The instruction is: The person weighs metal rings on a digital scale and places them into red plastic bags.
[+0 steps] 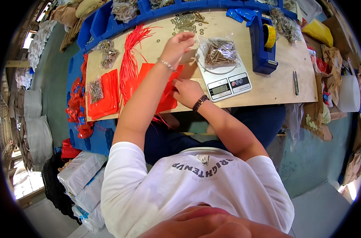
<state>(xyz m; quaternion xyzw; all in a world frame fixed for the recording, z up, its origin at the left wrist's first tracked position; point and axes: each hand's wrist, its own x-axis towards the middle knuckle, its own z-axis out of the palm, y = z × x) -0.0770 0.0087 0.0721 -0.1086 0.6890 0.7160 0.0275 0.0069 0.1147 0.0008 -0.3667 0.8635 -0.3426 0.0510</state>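
A clear plastic bag of screws (221, 52) lies on a white digital kitchen scale (228, 81) with a lit display. My left hand (180, 45) hovers just left of that bag, its fingers half bent and apart, fingertips close to the bag's clear edge. Whether they touch the plastic is hard to see. Lower down, near the table's front edge, my right hand (186, 91) is closed on the edge of a red plastic bag (166, 102). My left forearm crosses over this red bag and hides part of it. A bundle of red plastic strips (129, 59) lies left of the forearm.
Small washers (184, 23) lie scattered at the table's back, before blue bins (103, 20). A blue tape dispenser (264, 49) and cutter-like tool (295, 82) are right of the scale. Flat red bags (106, 89) with a hardware packet (95, 91) lie left.
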